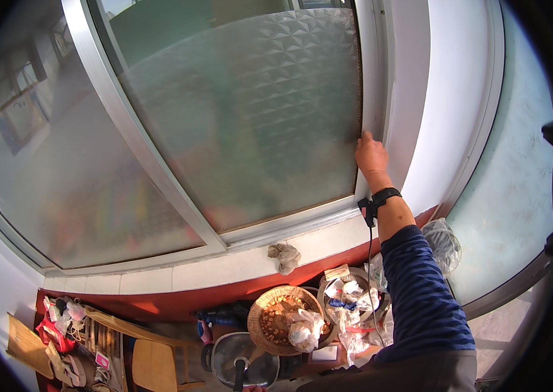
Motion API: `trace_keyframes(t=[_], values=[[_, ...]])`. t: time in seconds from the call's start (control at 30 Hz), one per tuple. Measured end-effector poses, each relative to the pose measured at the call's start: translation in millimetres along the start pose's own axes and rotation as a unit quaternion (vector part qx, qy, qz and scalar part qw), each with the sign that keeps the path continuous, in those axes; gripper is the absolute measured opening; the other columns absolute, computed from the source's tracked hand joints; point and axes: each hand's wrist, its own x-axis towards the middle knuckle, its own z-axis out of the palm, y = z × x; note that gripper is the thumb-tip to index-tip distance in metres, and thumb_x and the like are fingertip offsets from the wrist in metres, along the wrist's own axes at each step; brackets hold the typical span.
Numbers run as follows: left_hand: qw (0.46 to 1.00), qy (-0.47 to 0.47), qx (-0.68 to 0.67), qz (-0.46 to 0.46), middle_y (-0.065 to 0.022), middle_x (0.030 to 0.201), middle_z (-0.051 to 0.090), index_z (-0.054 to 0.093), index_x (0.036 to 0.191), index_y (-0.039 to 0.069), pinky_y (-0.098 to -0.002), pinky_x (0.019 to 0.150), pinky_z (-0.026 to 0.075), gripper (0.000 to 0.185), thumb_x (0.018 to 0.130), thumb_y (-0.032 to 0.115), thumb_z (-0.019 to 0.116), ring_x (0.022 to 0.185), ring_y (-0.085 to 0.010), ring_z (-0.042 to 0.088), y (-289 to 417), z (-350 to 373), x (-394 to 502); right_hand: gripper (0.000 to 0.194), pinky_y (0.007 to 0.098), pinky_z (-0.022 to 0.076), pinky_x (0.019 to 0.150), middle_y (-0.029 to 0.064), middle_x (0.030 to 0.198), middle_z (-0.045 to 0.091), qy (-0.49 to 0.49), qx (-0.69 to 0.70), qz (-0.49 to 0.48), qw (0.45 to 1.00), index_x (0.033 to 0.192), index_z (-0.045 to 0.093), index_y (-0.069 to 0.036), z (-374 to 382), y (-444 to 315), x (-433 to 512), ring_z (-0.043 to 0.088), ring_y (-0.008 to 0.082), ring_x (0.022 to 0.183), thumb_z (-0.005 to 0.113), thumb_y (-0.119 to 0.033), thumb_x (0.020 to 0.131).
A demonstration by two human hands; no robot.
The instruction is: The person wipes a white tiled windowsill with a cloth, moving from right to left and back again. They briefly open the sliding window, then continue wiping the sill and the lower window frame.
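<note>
My right hand [372, 153] is curled against the right upright of an aluminium window frame [362, 188], its fingertips partly hidden. A black strap with a small device [367, 211] and a cable sits round that wrist. Frosted, patterned glass [256, 127] fills the sash beside the hand. Only a sliver of my left hand [255, 388] shows at the bottom edge, near the black handle of a glass-lidded pan [245, 355]; whether it holds anything is hidden. On the tiled sill [217, 264] lies a crumpled greyish cloth [284, 257].
Below the sill stand a wicker basket [261, 304] of small orange-brown pieces and a container [323, 294] filled with plastic bags. At the left are a wooden chair [154, 365] and a slatted rack [117, 343] with bags and shoes. A clear plastic bag [442, 245] hangs right of my arm.
</note>
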Motion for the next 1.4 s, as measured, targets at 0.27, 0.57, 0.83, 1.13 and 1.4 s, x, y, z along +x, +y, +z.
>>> trace_keyframes(t=[0.27, 0.57, 0.83, 1.13, 1.4], values=[[0.998, 0.019, -0.007, 0.063, -0.0040, 0.080, 0.068, 0.069, 0.097, 0.005, -0.0402, 0.070, 0.051, 0.027, 0.104, 0.030, 0.062, 0.073, -0.0176, 0.060, -6.2, -15.0, -7.6, 0.024, 0.0577, 0.0587, 0.079, 0.0220, 0.098, 0.077, -0.003, -0.009, 0.013, 1.000, 0.114, 0.061, -0.011, 10.4, 10.0, 4.8, 0.074, 0.0464, 0.093, 0.057, -0.033, 0.105], [0.993, 0.042, -0.075, 0.082, -0.0030, 0.078, 0.063, 0.067, 0.095, 0.006, -0.0391, 0.072, 0.050, 0.025, 0.105, 0.028, 0.064, 0.074, -0.0160, 0.056, -33.2, -38.2, -17.4, 0.024, 0.0593, 0.0568, 0.077, 0.0228, 0.089, 0.074, -0.104, 0.066, -0.066, 0.990, 0.101, 0.064, -0.010, 20.4, 40.4, -114.6, 0.071, 0.0487, 0.087, 0.062, -0.034, 0.101], [0.998, 0.016, 0.014, 0.062, -0.0103, 0.101, 0.069, 0.067, 0.114, 0.004, -0.0451, 0.084, 0.054, 0.029, 0.108, 0.031, 0.061, 0.091, -0.0241, 0.064, -39.9, -52.3, -35.1, 0.040, 0.0497, 0.0475, 0.111, 0.0148, 0.137, 0.068, -0.268, 0.194, -0.209, 0.920, 0.126, 0.073, -0.016, 76.4, 32.9, -325.2, 0.061, 0.0374, 0.129, 0.074, -0.037, 0.092], [0.996, 0.036, 0.075, 0.042, -0.0122, 0.096, 0.070, 0.068, 0.115, 0.001, -0.0451, 0.084, 0.053, 0.032, 0.110, 0.032, 0.059, 0.089, -0.0256, 0.065, -23.9, -64.6, -70.5, 0.054, 0.0477, 0.0441, 0.117, 0.0202, 0.146, 0.060, -0.310, 0.253, -0.133, 0.907, 0.137, 0.065, -0.007, 93.8, -39.4, -334.1, 0.052, 0.0401, 0.140, 0.072, -0.039, 0.095], [0.993, 0.041, 0.101, 0.043, -0.0108, 0.092, 0.066, 0.067, 0.110, 0.001, -0.0449, 0.081, 0.051, 0.032, 0.112, 0.032, 0.057, 0.084, -0.0254, 0.061, -15.3, -51.8, -76.9, 0.032, 0.0490, 0.0485, 0.107, 0.0127, 0.119, 0.063, -0.260, 0.253, -0.314, 0.878, 0.116, 0.066, -0.009, 138.5, -160.5, -398.9, 0.057, 0.0373, 0.120, 0.074, -0.024, 0.089]])
